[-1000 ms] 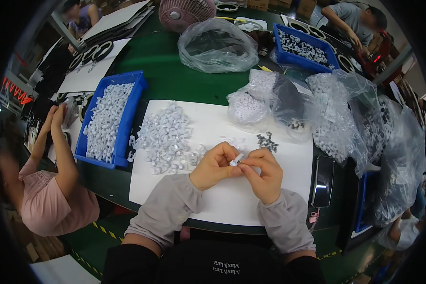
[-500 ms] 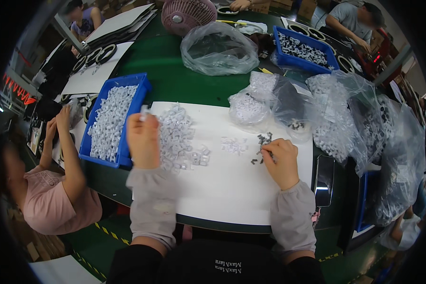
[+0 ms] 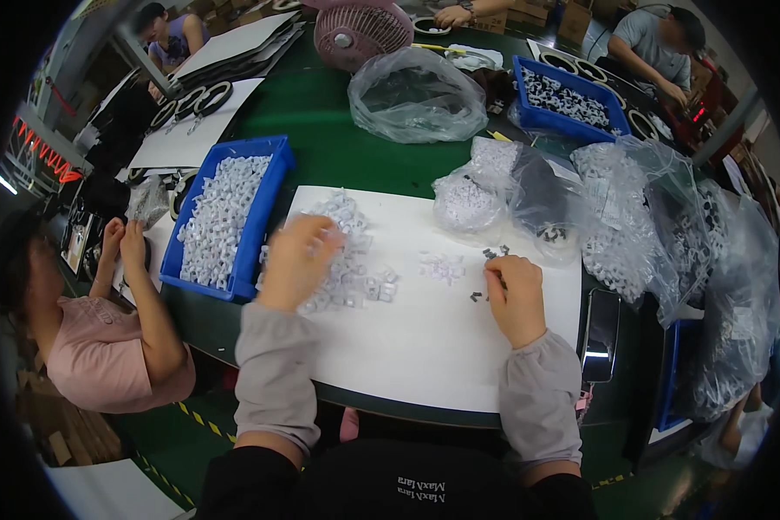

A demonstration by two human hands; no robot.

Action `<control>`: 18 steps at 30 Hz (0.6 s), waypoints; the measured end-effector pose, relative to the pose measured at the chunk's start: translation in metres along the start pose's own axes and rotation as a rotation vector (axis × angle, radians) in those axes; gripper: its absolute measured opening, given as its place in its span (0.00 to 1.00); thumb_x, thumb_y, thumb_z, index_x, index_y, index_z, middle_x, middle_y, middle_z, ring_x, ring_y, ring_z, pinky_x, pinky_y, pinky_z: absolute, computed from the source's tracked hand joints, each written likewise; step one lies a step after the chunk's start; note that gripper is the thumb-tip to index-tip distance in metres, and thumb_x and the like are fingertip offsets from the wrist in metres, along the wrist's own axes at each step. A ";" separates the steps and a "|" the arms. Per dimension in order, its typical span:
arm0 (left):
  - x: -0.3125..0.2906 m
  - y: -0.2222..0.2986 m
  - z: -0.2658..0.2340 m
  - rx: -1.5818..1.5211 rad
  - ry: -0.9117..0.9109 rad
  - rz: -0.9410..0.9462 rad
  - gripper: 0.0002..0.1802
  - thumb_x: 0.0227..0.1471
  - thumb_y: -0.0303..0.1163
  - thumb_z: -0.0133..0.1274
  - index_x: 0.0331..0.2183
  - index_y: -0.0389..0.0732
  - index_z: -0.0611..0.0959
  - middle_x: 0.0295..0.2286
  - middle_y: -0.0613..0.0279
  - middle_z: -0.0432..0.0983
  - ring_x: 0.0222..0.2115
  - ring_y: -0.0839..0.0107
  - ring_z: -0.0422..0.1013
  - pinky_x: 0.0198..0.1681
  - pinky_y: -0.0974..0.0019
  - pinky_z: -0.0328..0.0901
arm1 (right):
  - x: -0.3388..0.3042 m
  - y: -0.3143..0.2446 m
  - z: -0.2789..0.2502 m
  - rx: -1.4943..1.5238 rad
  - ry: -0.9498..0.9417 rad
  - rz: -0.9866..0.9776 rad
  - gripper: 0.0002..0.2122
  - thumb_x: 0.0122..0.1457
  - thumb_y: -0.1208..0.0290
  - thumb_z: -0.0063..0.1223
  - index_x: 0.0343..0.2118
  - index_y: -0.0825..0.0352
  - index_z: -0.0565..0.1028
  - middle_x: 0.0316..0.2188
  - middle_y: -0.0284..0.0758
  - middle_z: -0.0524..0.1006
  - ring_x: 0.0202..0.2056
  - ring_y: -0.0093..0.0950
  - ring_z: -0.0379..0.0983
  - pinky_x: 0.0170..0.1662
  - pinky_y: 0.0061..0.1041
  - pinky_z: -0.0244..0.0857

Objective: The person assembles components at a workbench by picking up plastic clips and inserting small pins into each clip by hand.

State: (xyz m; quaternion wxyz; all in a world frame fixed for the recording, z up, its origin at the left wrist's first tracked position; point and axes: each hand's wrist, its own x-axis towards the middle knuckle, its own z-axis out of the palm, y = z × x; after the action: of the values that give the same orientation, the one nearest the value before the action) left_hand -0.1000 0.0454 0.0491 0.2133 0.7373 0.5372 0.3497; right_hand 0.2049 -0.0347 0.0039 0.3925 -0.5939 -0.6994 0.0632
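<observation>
A: Nearest item?
B: White sheet (image 3: 407,364), bare along its near side; phone (image 3: 600,338) just beside its right edge.

A: Hands?
B: Well apart. Right hand (image 3: 518,299) is over the sheet's right part, thumb and forefinger close to each other beside the dark clips (image 3: 491,253). Left hand (image 3: 295,260) is over the left side of the white pile (image 3: 348,276).

A: Finger state?
B: Cannot tell for either: the left is blurred, and the right's own fingers hide whatever they may be clamped on.

A: Key relation?
B: Clips lie just beyond the right fingertips, with a loose one left of them and slightly nearer the body. Right hand is clearly the nearer. Long axes too small to read.

A: Between the hands?
B: Pale bits (image 3: 442,268), a flat patch between pile and clips, touched by neither hand.

A: Farther out?
B: Blue bin (image 3: 274,199) of white parts left of the pile; filled bags (image 3: 470,201) at the sheet's far right; beyond, a clear bag (image 3: 420,117), then the fan (image 3: 364,39).
</observation>
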 end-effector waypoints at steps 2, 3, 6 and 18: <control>-0.008 0.028 0.029 0.038 -0.263 0.140 0.13 0.43 0.33 0.59 0.31 0.36 0.79 0.29 0.53 0.73 0.30 0.58 0.70 0.34 0.60 0.65 | -0.001 0.003 0.000 0.055 0.036 0.006 0.05 0.46 0.80 0.55 0.27 0.66 0.74 0.26 0.32 0.73 0.31 0.32 0.67 0.38 0.30 0.55; -0.011 0.032 0.039 0.131 -0.313 0.180 0.13 0.44 0.33 0.59 0.31 0.36 0.79 0.29 0.53 0.73 0.30 0.58 0.70 0.34 0.60 0.65 | -0.002 0.004 0.002 0.104 0.050 -0.002 0.05 0.46 0.80 0.55 0.27 0.64 0.74 0.27 0.32 0.73 0.32 0.32 0.67 0.39 0.30 0.56; -0.009 0.043 0.049 0.175 -0.322 0.238 0.12 0.45 0.32 0.58 0.32 0.36 0.79 0.30 0.54 0.73 0.31 0.59 0.70 0.35 0.61 0.65 | -0.007 0.007 0.006 0.096 0.045 -0.044 0.06 0.46 0.79 0.55 0.27 0.63 0.75 0.29 0.31 0.74 0.33 0.32 0.68 0.39 0.31 0.56; -0.001 0.128 0.039 -0.310 -0.290 0.484 0.11 0.42 0.24 0.59 0.33 0.35 0.78 0.29 0.56 0.73 0.31 0.62 0.70 0.35 0.65 0.64 | -0.011 0.002 0.011 0.036 0.029 -0.073 0.07 0.44 0.79 0.55 0.28 0.62 0.77 0.27 0.28 0.72 0.34 0.30 0.67 0.41 0.31 0.54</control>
State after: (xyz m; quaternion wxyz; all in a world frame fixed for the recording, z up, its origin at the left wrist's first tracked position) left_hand 0.0112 0.0041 0.1110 0.3080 0.8444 0.2506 0.3595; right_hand 0.1996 -0.0396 -0.0094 0.4151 -0.5617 -0.7137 0.0527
